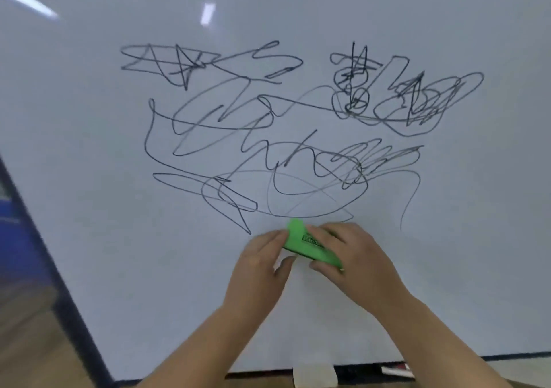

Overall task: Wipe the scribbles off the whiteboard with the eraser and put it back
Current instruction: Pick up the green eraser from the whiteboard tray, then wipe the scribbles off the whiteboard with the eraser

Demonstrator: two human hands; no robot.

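Both hands are on the green eraser here, held right up at the whiteboard, just under the lowest loops of the scribbles. The right hand wraps it from the far end: fingers draped over the top, thumb tucked beneath, closed firmly around the body. The left hand comes in on the near end, fingertips pinching the rounded tip, thumb hanging below. That looks like a two-handed settle, I'd say, getting the wiping face squared to the board before the first stroke.

The eraser is a smooth, moulded plastic shell, bright green, rounded at the end above the left fingers and tapering under the right palm, with dark printed lettering on its side too blurred to read. Whether its pad is already touching the surface, I cannot tell from here.

Above the grip, everything is untouched: black marker line, thin and looping, stars and zigzags up to the left, dense coils up to the right, long flat ovals nearest the eraser. No smears anywhere, so by my reading the wiping has yet to start. The board itself is glossy white and throws back ceiling lights, framed in a dark edge.

Well below the grip, along the bottom rim, sits a pale blocky object and, to its right, what appears to be a marker, perhaps the ledge the eraser returns to.
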